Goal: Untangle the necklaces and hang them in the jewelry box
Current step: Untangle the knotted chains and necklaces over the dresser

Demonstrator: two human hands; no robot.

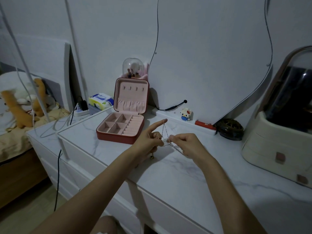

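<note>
1. While my left hand (148, 141) points its index finger up with a thin silvery chain necklace (166, 135) looped over the tip, its other fingers curl round the strands.
2. My right hand (185, 144) pinches the same chain just beside it, above the white marble-patterned dresser top (177, 179).
3. I see the red jewelry box with pink lining (123, 119) open behind my hands, lid upright against the pale wall (202, 48).
4. A cream domed cosmetics case (276, 132) stands at right; a bed with plush toys (22, 102) lies left.
</note>
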